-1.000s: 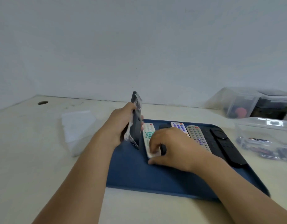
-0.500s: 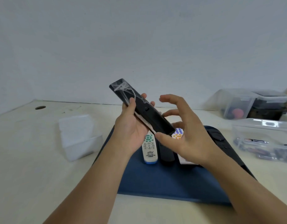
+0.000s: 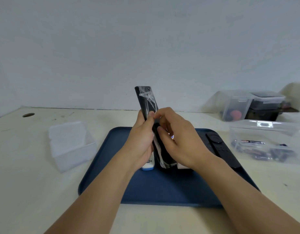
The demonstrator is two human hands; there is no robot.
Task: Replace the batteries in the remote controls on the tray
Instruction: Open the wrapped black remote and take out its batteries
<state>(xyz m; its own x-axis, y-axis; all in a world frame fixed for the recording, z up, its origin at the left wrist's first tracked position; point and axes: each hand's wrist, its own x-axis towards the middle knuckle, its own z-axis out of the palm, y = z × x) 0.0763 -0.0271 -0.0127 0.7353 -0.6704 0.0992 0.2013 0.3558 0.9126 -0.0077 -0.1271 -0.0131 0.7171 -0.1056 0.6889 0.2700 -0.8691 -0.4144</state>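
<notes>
A long black remote (image 3: 146, 102) wrapped in crinkled clear plastic is held upright above the blue tray (image 3: 112, 166). My left hand (image 3: 142, 141) grips its left side, thumb on the back face. My right hand (image 3: 176, 141) curls round its lower right part, fingertips on the back. Behind my hands, a white remote with a blue end (image 3: 148, 167) lies on the tray, mostly hidden. A black remote with a round pad (image 3: 220, 149) lies at the tray's right side.
An open clear plastic box (image 3: 70, 146) sits left of the tray. At the right, a clear tub (image 3: 264, 142) holds several batteries, and a lidded clear container (image 3: 247, 105) stands behind it. A cable hole (image 3: 28, 115) is at the far left of the table.
The wrapped black remote has swung from a slant to nearly upright. My right hand, open beside it half a second ago, has closed onto its lower part.
</notes>
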